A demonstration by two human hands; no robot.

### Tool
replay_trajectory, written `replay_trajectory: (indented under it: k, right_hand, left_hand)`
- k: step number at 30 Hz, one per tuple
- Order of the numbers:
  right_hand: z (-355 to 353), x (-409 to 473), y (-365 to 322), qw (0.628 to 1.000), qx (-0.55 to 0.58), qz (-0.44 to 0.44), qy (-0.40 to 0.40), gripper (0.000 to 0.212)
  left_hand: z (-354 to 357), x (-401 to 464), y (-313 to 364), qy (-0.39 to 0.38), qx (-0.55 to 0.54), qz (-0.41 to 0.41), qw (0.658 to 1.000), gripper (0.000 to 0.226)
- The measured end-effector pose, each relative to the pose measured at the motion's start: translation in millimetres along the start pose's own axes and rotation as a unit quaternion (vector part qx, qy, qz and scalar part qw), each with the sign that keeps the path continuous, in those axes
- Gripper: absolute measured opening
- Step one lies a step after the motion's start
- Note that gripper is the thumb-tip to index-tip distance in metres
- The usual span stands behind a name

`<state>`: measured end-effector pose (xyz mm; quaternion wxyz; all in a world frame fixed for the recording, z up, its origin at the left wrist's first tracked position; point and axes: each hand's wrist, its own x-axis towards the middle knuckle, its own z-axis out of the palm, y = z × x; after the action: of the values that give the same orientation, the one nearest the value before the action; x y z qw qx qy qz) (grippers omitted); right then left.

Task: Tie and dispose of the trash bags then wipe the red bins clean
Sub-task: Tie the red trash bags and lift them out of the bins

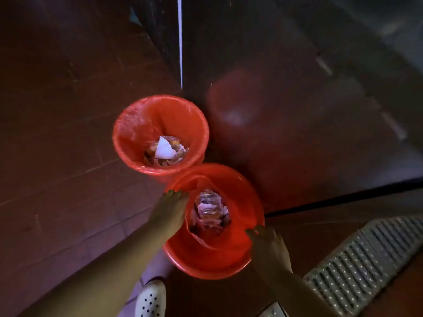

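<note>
Two red bins stand on the dim tiled floor, touching each other. The far bin [128, 124] has a red bag liner stretched over its rim, with paper and wrappers at the bottom. In the near bin [206, 268] the red trash bag [231, 191] is pulled off the rim and partly gathered inward around crumpled wrappers. My left hand [170, 210] grips the bag at the bin's left rim. At the right rim my right hand [267, 242] grips the bag's edge, fingers curled over it.
A dark glossy wall or door [297, 110] rises just behind the bins and reflects them. A metal floor grate [357, 259] lies at the right. My white perforated shoe [150, 298] is just left of the near bin. Brown floor tiles spread to the left.
</note>
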<state>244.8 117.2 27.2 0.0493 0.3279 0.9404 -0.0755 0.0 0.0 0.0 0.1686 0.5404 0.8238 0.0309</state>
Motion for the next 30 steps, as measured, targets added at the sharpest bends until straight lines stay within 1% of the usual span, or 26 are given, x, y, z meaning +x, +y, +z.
replay_trajectory:
  k: [1, 2, 3, 4, 6, 8, 9, 11, 13, 15, 16, 17, 19, 20, 21, 22, 23, 24, 25, 26, 27, 28, 30]
  right_hand:
    - [12, -1, 5, 1.0, -0.009, -0.014, 0.023, 0.053]
    - [23, -4, 10, 0.999, -0.025, -0.016, 0.039, 0.053]
    - [34, -4, 16, 0.999, -0.023, -0.017, 0.032, 0.05]
    - [44, -3, 23, 0.999, -0.017, -0.011, 0.048, 0.044]
    - [63, -3, 33, 0.998, 0.028, -0.017, 0.062, 0.031]
    - [74, -3, 36, 0.997, 0.057, -0.016, 0.05, 0.021]
    - [78, 0, 37, 0.996, 0.072, -0.017, 0.051, 0.018]
    - [81, 4, 37, 0.991, 0.117, -0.011, 0.063, 0.017]
    - [78, 10, 31, 0.982, 0.174, -0.017, 0.064, 0.019]
    - [76, 15, 24, 0.959, 0.276, -0.005, 0.07, 0.026]
    - [74, 17, 20, 0.94, 0.331, 0.013, 0.081, 0.031]
    - [73, 19, 17, 0.92, 0.38, 0.036, 0.085, 0.032]
    - [75, 22, 14, 0.878, 0.467, 0.081, 0.072, 0.021]
    - [75, 21, 12, 0.852, 0.51, 0.102, 0.061, 0.014]
    - [77, 21, 11, 0.823, 0.554, 0.117, 0.057, 0.009]
    - [79, 22, 10, 0.787, 0.599, 0.131, 0.06, 0.004]
    - [79, 23, 9, 0.754, 0.637, 0.143, 0.071, 0.004]
    - [77, 22, 5, 0.716, 0.676, 0.156, 0.078, 0.009]
    - [77, 23, 3, 0.679, 0.711, 0.161, 0.086, 0.007]
    - [74, 24, -2, 0.64, 0.745, 0.163, 0.093, 0.002]
    - [72, 27, -5, 0.612, 0.767, 0.16, 0.106, 0.009]
    - [68, 30, -9, 0.586, 0.787, 0.154, 0.114, 0.014]
    - [62, 36, -17, 0.552, 0.813, 0.13, 0.134, 0.014]
  left_hand:
    - [12, 11, -4, 0.049, 0.034, 0.026, 0.998, 0.068]
    - [23, 18, -6, 0.077, 0.059, 0.025, 0.995, 0.073]
    - [36, 28, -9, 0.068, 0.086, 0.028, 0.994, 0.072]
    - [43, 36, -12, 0.074, 0.117, 0.038, 0.99, 0.069]
    - [63, 49, -17, 0.056, 0.17, 0.026, 0.984, 0.066]
    - [76, 56, -20, 0.071, 0.226, 0.019, 0.971, 0.068]
    - [80, 60, -21, 0.089, 0.237, 0.019, 0.967, 0.068]
    - [84, 66, -21, 0.116, 0.244, 0.02, 0.963, 0.067]
    - [84, 73, -20, 0.124, 0.253, 0.01, 0.959, 0.063]
    - [81, 79, -20, 0.142, 0.263, 0.008, 0.954, 0.058]
    - [79, 79, -18, 0.165, 0.265, 0.019, 0.95, 0.053]
    - [76, 79, -16, 0.184, 0.278, 0.031, 0.942, 0.043]
    - [70, 76, -12, 0.225, 0.296, 0.064, 0.926, 0.014]
    - [70, 76, -13, 0.252, 0.292, 0.081, 0.919, 0.004]
    - [67, 75, -13, 0.27, 0.275, 0.084, 0.919, 0.002]
    - [65, 73, -14, 0.271, 0.25, 0.073, 0.927, 0.005]
    - [63, 72, -16, 0.262, 0.21, 0.063, 0.94, 0.006]
    - [64, 69, -18, 0.236, 0.154, 0.054, 0.958, 0.008]
    - [65, 66, -21, 0.211, 0.085, 0.037, 0.973, 0.01]
    - [64, 59, -23, 0.196, 0.003, 0.03, 0.98, 0.007]
    - [63, 52, -26, 0.179, -0.093, 0.026, 0.979, 0.007]
    - [61, 43, -27, 0.163, -0.179, 0.027, 0.97, 0.016]
    - [51, 27, -28, 0.165, -0.283, 0.052, 0.943, 0.026]
